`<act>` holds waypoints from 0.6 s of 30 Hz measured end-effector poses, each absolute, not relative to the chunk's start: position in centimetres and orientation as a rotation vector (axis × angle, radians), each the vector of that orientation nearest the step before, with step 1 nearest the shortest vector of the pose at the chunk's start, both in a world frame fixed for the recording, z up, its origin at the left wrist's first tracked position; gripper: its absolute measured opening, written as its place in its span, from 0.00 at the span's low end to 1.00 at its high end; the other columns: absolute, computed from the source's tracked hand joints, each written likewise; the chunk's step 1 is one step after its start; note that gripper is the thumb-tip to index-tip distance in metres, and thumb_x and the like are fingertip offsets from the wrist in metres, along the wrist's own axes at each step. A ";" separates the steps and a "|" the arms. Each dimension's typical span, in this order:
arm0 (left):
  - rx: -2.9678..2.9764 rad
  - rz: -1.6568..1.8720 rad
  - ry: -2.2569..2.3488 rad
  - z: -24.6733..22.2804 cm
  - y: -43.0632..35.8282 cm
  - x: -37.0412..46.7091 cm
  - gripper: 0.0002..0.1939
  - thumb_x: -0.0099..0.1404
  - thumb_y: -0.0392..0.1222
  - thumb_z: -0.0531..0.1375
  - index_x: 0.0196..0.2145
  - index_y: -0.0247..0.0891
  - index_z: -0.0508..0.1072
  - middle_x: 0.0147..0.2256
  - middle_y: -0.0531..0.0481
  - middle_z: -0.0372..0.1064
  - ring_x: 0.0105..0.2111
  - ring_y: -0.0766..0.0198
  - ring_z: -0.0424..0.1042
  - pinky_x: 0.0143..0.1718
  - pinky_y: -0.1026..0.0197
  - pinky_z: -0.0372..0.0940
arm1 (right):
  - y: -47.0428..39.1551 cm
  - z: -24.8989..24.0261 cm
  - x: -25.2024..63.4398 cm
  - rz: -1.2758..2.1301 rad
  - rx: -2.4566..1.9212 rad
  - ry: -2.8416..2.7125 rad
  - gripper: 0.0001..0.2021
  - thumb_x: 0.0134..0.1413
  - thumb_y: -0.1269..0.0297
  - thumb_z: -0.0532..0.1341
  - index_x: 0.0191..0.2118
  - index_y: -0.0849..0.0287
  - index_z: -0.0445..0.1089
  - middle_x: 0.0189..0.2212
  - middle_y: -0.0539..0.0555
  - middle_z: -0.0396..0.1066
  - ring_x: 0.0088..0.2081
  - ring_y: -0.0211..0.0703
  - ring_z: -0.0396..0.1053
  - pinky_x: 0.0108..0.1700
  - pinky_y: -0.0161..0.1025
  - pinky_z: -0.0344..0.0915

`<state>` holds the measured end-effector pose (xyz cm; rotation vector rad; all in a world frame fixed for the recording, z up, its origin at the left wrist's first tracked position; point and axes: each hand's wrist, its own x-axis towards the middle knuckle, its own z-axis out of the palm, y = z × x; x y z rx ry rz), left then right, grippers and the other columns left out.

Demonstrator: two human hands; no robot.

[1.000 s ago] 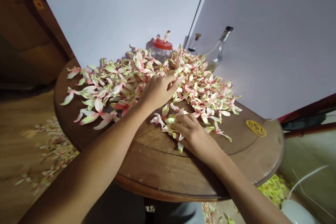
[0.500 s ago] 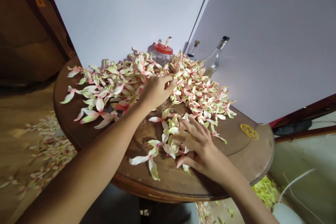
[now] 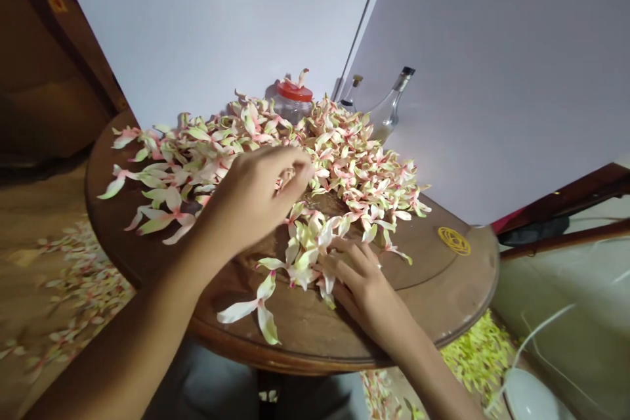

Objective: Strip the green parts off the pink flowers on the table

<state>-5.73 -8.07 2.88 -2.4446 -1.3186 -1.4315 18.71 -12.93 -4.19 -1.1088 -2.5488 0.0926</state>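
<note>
Pale wall panels (image 3: 492, 79) behind, then round wooden bench (image 3: 418, 266) with flowers over much of its far half: left heap (image 3: 201, 144) loosely strewn toward the left edge, right heap (image 3: 354, 164) denser, both pink, white and green. Clear bottle (image 3: 388, 111) leans in the view behind the right heap. Smaller cluster (image 3: 306, 249) of flowers lies nearer the person, in front of the right heap. Left hand (image 3: 253, 190) is over the middle, its fingers curled, thumb and forefinger tips close together at the heaps' edge; motion blur, cannot tell if they pinch anything. Right hand (image 3: 367, 285) reaches in from the right, fingers a little apart, tips touching the cluster; thumb hidden, so cannot tell whether they close on a flower. Step in hand looks like working loose flowers by hand, right on the cluster, left at the heaps. Red-lidded jar (image 3: 293, 106) stands at the back by the wall, yellow rubber bands (image 3: 453, 241) well off to the right. Single flower (image 3: 259, 305) lies near the front edge, apart from both hands; next move probably calls for light fingers on the cluster, without nudging this one over the edge
</note>
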 end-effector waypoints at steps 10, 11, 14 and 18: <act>-2.583 -0.725 -1.517 -5.8 -16.5 -5.0 0.46 0.61 0.45 0.69 0.71 0.50 0.50 0.72 0.38 0.37 0.66 0.34 0.54 0.59 0.35 0.64 | -13.8 -4.0 19.4 0.228 -0.867 -2.536 0.17 0.67 0.76 0.53 0.57 0.56 0.68 0.52 0.60 0.70 0.52 0.50 0.67 0.52 0.48 0.70; -2.600 -0.710 -1.519 -5.7 -15.9 -4.8 0.46 0.62 0.42 0.68 0.71 0.49 0.50 0.73 0.39 0.37 0.67 0.35 0.53 0.60 0.36 0.64 | -13.9 -3.9 19.5 0.228 -0.837 -2.539 0.18 0.67 0.77 0.53 0.57 0.57 0.68 0.52 0.60 0.70 0.52 0.50 0.67 0.53 0.48 0.70; -2.647 -0.699 -1.484 -5.3 -14.7 -4.5 0.37 0.64 0.37 0.64 0.68 0.48 0.57 0.72 0.40 0.42 0.66 0.39 0.55 0.62 0.37 0.62 | -14.4 -3.6 20.0 0.215 -0.769 -2.546 0.18 0.66 0.79 0.53 0.57 0.58 0.68 0.50 0.60 0.70 0.52 0.50 0.66 0.54 0.48 0.69; -2.710 -0.685 -1.470 -5.7 -14.3 -4.8 0.23 0.68 0.40 0.61 0.60 0.44 0.65 0.63 0.42 0.61 0.58 0.47 0.66 0.56 0.42 0.68 | -15.0 -3.7 21.7 0.167 -0.799 -2.542 0.19 0.66 0.81 0.49 0.55 0.58 0.68 0.50 0.61 0.70 0.52 0.50 0.65 0.53 0.50 0.69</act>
